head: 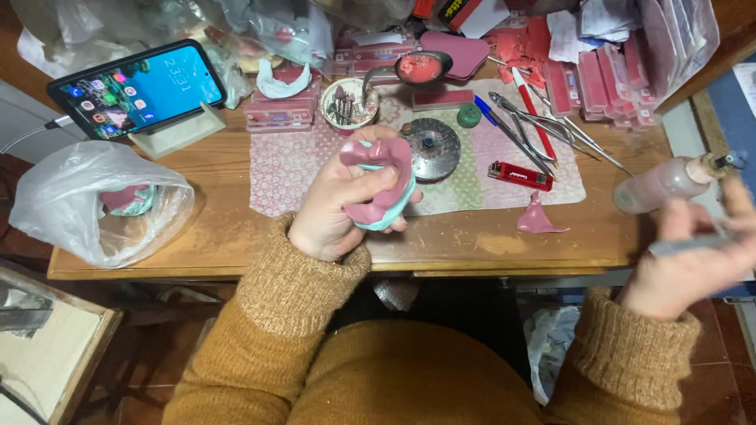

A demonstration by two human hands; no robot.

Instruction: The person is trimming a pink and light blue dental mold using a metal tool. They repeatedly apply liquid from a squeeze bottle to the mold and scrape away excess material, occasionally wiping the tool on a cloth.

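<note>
My left hand is closed around a horseshoe-shaped dental cast, pale green with a pink wax layer on top, held over the front of the wooden table. My right hand, blurred, is off the table's right end and grips a thin grey tool. Beside it stands a small clear bottle with a cork-like top. A scrap of pink wax lies on the table between my hands.
A patterned cloth carries a red lighter, pliers and metal instruments, a round metal disc and a cup of burs. A phone leans at back left. A plastic bag with another cast sits left.
</note>
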